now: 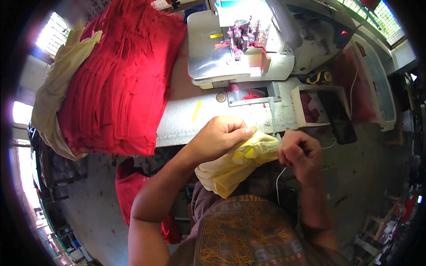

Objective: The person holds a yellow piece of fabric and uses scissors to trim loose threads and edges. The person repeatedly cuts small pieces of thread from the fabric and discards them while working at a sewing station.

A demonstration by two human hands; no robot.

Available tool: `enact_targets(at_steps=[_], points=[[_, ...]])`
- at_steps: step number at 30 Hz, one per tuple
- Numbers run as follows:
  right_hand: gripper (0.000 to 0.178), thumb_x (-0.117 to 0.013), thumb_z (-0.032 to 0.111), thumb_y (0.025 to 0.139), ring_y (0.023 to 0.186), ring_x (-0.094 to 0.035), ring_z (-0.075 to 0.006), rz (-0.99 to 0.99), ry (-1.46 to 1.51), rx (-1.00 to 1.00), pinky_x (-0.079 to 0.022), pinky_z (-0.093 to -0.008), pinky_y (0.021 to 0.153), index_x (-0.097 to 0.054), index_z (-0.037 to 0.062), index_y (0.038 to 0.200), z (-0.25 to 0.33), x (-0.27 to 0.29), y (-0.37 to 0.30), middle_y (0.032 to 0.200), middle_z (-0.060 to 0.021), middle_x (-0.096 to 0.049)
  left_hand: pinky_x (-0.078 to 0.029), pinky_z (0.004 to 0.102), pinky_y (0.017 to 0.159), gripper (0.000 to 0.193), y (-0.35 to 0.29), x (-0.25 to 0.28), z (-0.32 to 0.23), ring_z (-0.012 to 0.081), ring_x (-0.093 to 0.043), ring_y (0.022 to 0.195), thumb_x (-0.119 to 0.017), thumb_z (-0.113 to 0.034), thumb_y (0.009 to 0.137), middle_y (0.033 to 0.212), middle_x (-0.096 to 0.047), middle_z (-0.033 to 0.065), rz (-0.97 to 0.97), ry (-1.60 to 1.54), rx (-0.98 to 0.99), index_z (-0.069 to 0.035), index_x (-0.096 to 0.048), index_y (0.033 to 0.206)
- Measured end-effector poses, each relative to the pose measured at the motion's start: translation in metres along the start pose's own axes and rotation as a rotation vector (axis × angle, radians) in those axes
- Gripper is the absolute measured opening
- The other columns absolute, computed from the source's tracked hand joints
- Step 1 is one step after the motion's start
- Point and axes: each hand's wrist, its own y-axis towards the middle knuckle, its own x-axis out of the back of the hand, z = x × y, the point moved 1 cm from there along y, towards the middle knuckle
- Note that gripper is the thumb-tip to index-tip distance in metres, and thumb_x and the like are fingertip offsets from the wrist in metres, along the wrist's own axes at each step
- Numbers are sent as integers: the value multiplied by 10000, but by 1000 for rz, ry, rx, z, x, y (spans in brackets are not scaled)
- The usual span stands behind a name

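My left hand [219, 136] pinches the upper edge of a bunched yellow cloth [222, 175] between thumb and fingers. The cloth hangs over my lap at the table's front edge, with brighter yellow patches and pale stitching or print near its right end. At that right end is my right hand [301, 153], its fingers curled closed against the cloth's edge. What those fingers grip is hidden. Just beside them, a pale grey-green strip [273, 115] runs down over the table edge.
A sewing machine [217, 57] with a lit needle area stands ahead. Left of it lies a tall pile of red fabric [120, 84], with pale yellow cloth [53, 99] along its side. A small box [295, 104] and a dark phone [336, 117] are at the right.
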Motion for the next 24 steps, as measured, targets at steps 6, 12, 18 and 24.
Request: enact_targets(at_steps=[6, 12, 18, 24], points=[[285, -491, 293, 836, 509, -399, -39, 28, 307, 123, -294, -166, 419, -457, 57, 680, -8, -6, 17, 585, -5, -453, -305, 242, 430, 261, -1, -5, 4, 56, -353, 464, -496, -188, 803, 473, -413, -7, 101, -13, -2, -5, -509, 618], [264, -492, 263, 839, 473, -357, -47, 91, 418, -51, -264, -174, 404, -424, 62, 682, -2, -21, 11, 570, -21, -431, -366, 327, 502, 238, -2, -11, -8, 213, -435, 488, -496, -196, 780, 540, -467, 146, -62, 423, -260, 19, -522, 680], [254, -492, 247, 840, 455, -341, -31, -27, 386, 68, -269, -160, 411, -443, 52, 685, 2, -9, 17, 571, -25, -456, -361, 301, 487, 266, 1, -6, -1, 178, -431, 476, -487, -204, 798, 534, -477, 107, -135, 258, -137, 20, -510, 657], [226, -517, 202, 817, 505, -419, -42, -250, -268, -219, -353, -169, 488, -491, 23, 681, 25, 34, 8, 618, -43, -512, -334, 241, 459, 283, 0, 11, 21, 55, -379, 517, -473, -206, 817, 542, -443, -13, -120, -100, -125, 13, -505, 641]])
